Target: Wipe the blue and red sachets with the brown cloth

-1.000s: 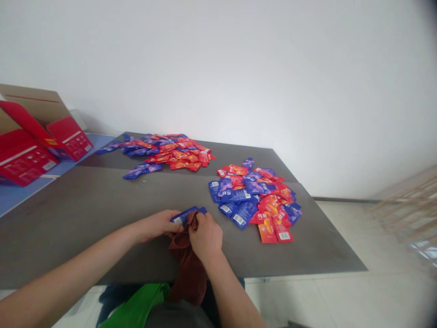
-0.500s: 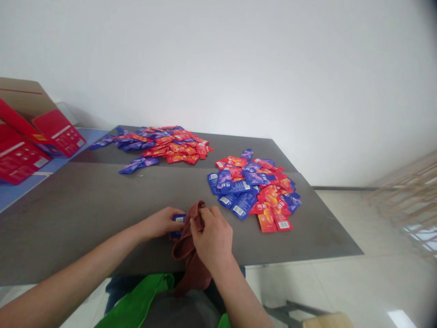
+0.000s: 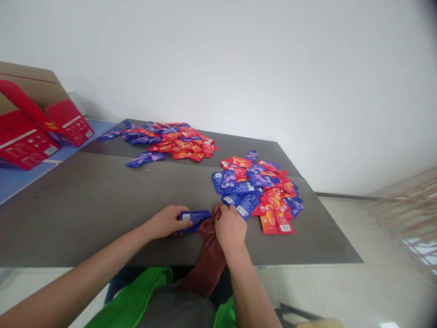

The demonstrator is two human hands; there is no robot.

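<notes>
The left hand [image 3: 167, 222] pinches a blue pack [image 3: 195, 218] by one end; its long side points toward the right hand [image 3: 232, 228], which pinches a brown cloth [image 3: 211, 253].

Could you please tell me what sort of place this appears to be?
Probably a small workroom for packaged goods: red and blue packets lie heaped on a plain grey table, and red cardboard packaging with raised flaps sits at the left.

The left hand [image 3: 166, 222] is gripping a blue sachet [image 3: 198, 217] (barcode [image 3: 186, 217] showing), while the right hand [image 3: 231, 228] is pinching a reddish-brown cloth [image 3: 212, 255]. Red-and-blue sachet heaps [image 3: 273, 196] are lying on the gray table [image 3: 102, 200].
</notes>
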